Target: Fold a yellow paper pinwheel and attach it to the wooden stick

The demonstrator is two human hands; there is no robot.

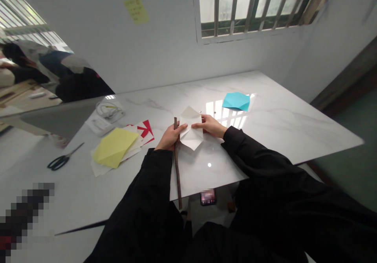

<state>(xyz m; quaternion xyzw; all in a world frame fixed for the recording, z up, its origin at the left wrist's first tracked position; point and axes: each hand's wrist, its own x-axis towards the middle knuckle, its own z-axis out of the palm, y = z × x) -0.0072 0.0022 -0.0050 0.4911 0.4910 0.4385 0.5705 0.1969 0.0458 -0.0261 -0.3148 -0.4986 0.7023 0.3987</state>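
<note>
A sheet of creased off-white paper point(191, 137), its corners folded in, is held just above the table between my two hands. My left hand point(169, 136) is closed on its left side, thumb on top. From the right, my right hand point(213, 125) pinches it, thumb over the front and fingers behind. A thin brown stick point(177, 172) runs past my left hand and sticks out over the table's near edge; whether that hand also grips it I cannot tell.
Yellow paper point(116, 147) lies over white sheets at left, with red paper pieces point(146, 131) behind. Black-handled scissors point(60, 161), a clear case with a white cable point(107, 113) and a folded blue paper point(236, 101) are on the marbled table point(294, 125). People sit at far left.
</note>
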